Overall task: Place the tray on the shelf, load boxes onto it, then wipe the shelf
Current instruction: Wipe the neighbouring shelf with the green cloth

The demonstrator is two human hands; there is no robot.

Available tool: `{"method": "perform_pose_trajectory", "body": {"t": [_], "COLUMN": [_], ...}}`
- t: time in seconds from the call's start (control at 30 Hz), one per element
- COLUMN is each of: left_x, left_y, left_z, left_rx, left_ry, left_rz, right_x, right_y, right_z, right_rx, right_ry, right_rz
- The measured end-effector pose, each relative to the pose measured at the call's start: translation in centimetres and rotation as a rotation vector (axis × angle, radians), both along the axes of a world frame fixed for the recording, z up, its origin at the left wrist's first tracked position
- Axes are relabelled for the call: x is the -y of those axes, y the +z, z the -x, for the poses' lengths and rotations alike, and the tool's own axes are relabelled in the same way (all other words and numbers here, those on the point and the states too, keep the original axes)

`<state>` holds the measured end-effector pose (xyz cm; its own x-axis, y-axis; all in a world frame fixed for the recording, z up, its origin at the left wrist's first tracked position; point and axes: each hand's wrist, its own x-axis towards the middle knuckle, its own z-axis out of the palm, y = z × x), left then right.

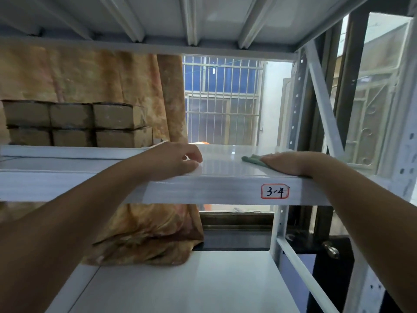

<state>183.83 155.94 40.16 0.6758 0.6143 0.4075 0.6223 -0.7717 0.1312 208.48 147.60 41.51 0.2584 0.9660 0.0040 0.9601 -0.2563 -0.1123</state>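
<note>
Shelf (225, 159) wiping under way: my right hand (291, 162) presses flat on the green cloth (252, 159) near the front edge; unwiped shelf stretches leftward, where my left hand (173, 160), fingers curled, steadies the edge

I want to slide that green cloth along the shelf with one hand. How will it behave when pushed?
The green cloth lies flat and creased under the right hand, so it is probably soft and floppy. Pushed from one edge, it would likely bunch up. The shelf looks glossy, so under a flat palm it should glide easily.
</note>
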Motion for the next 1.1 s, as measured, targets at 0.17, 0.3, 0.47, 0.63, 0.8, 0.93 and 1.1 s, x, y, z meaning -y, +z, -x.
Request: {"method": "perform_pose_trajectory", "body": {"t": [0.17, 0.3, 0.47, 0.63, 0.8, 0.93, 1.1], "left_x": [0.3, -0.3, -0.4, 0.0, -0.4, -0.7, -1.1], "left_y": [0.4, 0.2, 0.2, 0.3, 0.2, 0.0, -0.2], "left_z": [-0.3, -0.5, -0.4, -0.2, -0.1, -0.1, 0.2], "left_rx": [0.007, -0.051, -0.031, 0.019, -0.022, 0.042, 0.194], "left_ry": [-0.032, 0.018, 0.017, 0.023, 0.028, 0.065, 0.126], "left_rz": [0.092, 0.039, 0.092, 0.096, 0.106, 0.113, 0.085], "right_x": [0.8, 0.4, -0.4, -1.8, -3.1, -5.2, -4.5], "right_y": [-0.3, -1.2, -0.2, 0.6, 1.4, 0.8, -0.1], "right_z": [4.3, 5.5, 3.9, 2.5, 4.1, 8.2, 8.7], "right_rx": [-0.019, -0.004, -0.102, -0.08, -0.011, -0.029, -0.08], "right_ry": [0.211, 0.364, 0.269, 0.016, -0.098, 0.159, 0.449], "right_rz": [0.01, -0.033, 0.005, 0.063, 0.111, 0.105, 0.074]}}
